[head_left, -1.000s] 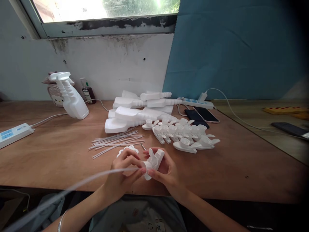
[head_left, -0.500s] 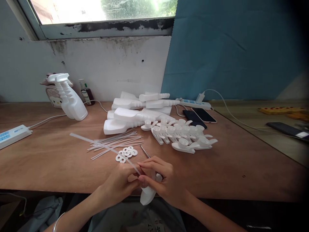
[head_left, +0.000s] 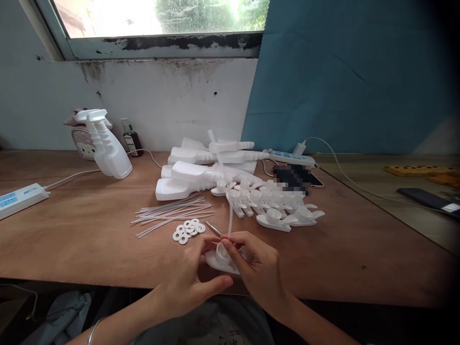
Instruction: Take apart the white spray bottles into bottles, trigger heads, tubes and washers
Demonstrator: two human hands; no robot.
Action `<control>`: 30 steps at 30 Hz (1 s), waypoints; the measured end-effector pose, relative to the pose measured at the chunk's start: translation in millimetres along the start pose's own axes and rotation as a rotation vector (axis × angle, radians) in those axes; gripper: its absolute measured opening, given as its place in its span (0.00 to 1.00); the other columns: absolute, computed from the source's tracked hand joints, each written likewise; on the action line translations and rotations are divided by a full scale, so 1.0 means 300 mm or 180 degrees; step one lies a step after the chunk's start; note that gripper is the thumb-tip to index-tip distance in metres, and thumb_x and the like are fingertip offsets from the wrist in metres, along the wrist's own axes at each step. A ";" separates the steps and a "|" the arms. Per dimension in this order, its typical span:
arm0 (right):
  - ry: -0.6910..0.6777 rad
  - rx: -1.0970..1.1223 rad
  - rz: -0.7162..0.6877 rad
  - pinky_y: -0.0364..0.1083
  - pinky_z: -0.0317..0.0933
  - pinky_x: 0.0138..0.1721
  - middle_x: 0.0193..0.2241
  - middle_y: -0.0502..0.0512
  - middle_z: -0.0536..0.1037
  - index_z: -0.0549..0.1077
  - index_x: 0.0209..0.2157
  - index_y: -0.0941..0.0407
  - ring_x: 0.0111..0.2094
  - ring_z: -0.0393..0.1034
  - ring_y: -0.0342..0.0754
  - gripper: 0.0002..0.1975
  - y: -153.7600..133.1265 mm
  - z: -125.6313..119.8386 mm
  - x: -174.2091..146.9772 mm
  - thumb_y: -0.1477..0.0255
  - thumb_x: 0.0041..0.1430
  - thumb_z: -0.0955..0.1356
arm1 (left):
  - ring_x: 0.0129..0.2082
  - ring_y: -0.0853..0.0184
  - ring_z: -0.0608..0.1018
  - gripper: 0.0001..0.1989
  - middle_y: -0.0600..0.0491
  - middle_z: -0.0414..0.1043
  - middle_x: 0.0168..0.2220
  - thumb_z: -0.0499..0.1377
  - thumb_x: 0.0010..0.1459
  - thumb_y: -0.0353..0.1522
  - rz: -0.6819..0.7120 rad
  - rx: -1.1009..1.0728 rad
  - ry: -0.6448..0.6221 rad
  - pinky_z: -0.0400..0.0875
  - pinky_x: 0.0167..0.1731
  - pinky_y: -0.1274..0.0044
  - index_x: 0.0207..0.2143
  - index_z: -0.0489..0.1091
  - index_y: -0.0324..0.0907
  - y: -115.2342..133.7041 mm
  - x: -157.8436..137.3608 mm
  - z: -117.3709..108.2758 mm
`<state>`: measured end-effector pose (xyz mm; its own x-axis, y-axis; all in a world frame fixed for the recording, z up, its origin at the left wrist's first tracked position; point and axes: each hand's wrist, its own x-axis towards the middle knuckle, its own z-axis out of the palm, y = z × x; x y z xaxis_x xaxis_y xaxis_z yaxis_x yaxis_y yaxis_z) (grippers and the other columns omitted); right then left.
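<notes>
A thin white plastic dip tube (head_left: pixel 230 218) rises from the pinched thumb and fingers of my right hand (head_left: pixel 260 266). Below that pinch, close to the table's front edge, lies a white trigger sprayer head (head_left: pixel 219 258) with its round collar facing up, partly covered by my right hand. My left hand (head_left: pixel 190 275) is at its left side, thumb stretched out apart from the fingers. Those left fingers reach round the far side of the collar; whether they touch it I cannot tell. Just beyond the hands are a slim metal tool (head_left: pixel 212 227) and several white ring washers (head_left: pixel 188 229).
More loose tubes (head_left: pixel 172 211) lie left of centre. Several sprayer heads (head_left: pixel 266 196) stand in rows to the right, behind them a pile of white bottles (head_left: pixel 194 172). Two spray bottles (head_left: pixel 111 148) stand at the left, a power strip (head_left: pixel 23 200) nearby. Phones (head_left: pixel 293 177) lie back right.
The tube has swung from slanting left to nearly upright. The sprayer head has moved from over the table edge onto the tabletop, collar up. My left thumb has come away from the pinch.
</notes>
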<state>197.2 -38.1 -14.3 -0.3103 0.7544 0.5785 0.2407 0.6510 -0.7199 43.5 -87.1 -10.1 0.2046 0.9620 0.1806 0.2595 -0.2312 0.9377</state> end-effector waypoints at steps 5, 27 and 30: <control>-0.0200 0.0293 0.0093 0.42 0.64 0.32 0.29 0.52 0.76 0.72 0.30 0.56 0.31 0.71 0.44 0.02 0.000 0.013 -0.009 0.73 0.54 0.66 | 0.35 0.68 0.71 0.13 0.52 0.70 0.37 0.59 0.52 0.31 -0.0030 0.0048 -0.0071 0.65 0.36 0.78 0.41 0.65 0.41 -0.036 0.015 0.026; -0.0822 0.0366 0.0691 0.40 0.58 0.25 0.21 0.51 0.71 0.66 0.24 0.58 0.23 0.65 0.41 0.10 0.024 0.017 0.001 0.69 0.57 0.63 | 0.23 0.76 0.59 0.09 0.58 0.56 0.23 0.52 0.55 0.31 -0.0246 -0.0057 -0.0592 0.54 0.23 0.83 0.24 0.60 0.37 -0.043 0.039 0.019; -0.0851 0.0508 0.0912 0.39 0.58 0.24 0.21 0.50 0.71 0.66 0.24 0.58 0.23 0.64 0.41 0.11 0.016 0.015 0.005 0.68 0.57 0.63 | 0.23 0.76 0.58 0.08 0.58 0.56 0.23 0.52 0.55 0.31 -0.0283 -0.0087 -0.0584 0.54 0.23 0.83 0.24 0.60 0.36 -0.042 0.039 0.018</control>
<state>193.8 -34.2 -18.5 -0.4842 0.8410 0.2415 0.2130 0.3810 -0.8997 47.8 -73.6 -21.6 0.3511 0.9354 0.0421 0.2591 -0.1403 0.9556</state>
